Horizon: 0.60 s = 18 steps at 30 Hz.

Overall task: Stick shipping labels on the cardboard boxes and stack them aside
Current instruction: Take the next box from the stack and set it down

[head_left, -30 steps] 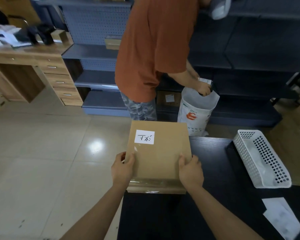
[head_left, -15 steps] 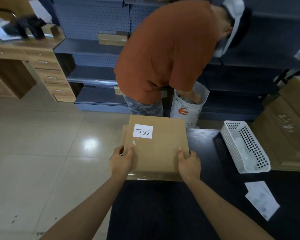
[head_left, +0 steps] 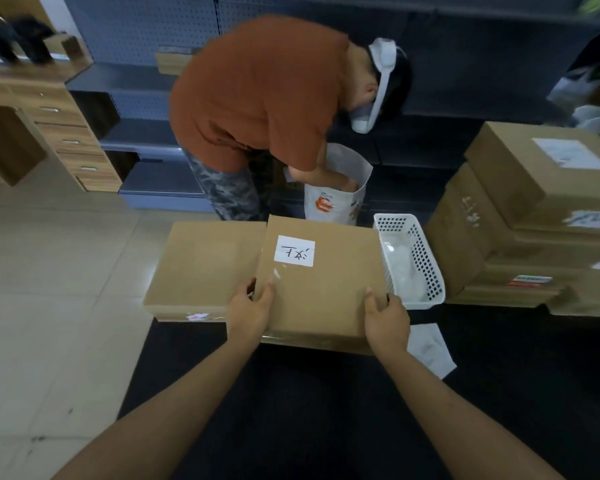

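I hold a flat cardboard box (head_left: pixel 321 285) by its near corners above the black table (head_left: pixel 291 393). My left hand (head_left: pixel 250 311) grips its left edge and my right hand (head_left: pixel 387 318) grips its right corner. A white handwritten label (head_left: pixel 294 250) sits on its top. A second flat cardboard box (head_left: pixel 205 268) lies at the table's far left corner, partly under the held one. A stack of labelled cardboard boxes (head_left: pixel 520 220) stands at the right.
A white perforated basket (head_left: pixel 413 261) stands right of the held box. A loose paper sheet (head_left: pixel 430 348) lies on the table by my right wrist. A person in an orange shirt (head_left: pixel 264 91) bends over a white bag (head_left: pixel 336 192) before dark shelving. A wooden desk (head_left: pixel 49 109) stands at left.
I have carried the top box to the right, off the box beneath it, which now shows at left. The view swung right, revealing the stack. The person bent lower into the bag.
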Motion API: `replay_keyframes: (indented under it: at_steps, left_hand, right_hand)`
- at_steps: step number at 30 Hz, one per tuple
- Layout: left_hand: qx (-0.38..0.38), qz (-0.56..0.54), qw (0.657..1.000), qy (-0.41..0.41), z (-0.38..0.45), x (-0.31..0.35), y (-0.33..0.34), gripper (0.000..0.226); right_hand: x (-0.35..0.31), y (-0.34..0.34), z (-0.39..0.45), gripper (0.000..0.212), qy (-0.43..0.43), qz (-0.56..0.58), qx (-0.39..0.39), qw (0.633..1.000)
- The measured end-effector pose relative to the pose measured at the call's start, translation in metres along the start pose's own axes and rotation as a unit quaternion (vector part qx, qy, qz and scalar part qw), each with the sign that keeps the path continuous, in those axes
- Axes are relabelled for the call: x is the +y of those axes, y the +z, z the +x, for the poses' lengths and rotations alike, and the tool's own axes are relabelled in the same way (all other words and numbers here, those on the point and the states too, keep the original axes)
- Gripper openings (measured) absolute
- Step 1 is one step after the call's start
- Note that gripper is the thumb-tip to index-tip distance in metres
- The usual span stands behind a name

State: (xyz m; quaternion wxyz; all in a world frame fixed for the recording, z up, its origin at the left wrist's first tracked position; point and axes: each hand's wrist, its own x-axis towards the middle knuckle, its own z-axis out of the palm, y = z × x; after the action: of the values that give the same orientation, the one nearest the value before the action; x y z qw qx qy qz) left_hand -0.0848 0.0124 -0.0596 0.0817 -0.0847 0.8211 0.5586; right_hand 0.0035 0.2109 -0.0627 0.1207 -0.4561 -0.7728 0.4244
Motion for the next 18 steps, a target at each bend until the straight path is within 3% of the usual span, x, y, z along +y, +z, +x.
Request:
replay_keyframes:
  at_steps: [6,18]
  left_hand:
    - [0.008,0.019,1.000,-0.022,-0.058,-0.011,0.034,0.050]
    - [-0.003,0.059,0.996,-0.073,-0.106,-0.083,0.029,0.045]
  right_hand:
    - [0.049,-0.042,0.004,0.058,0.010,-0.014,-0.032,0.999]
    - [0.113,-0.035,-0.035,0.057,0.043,-0.061,-0.092,0.993]
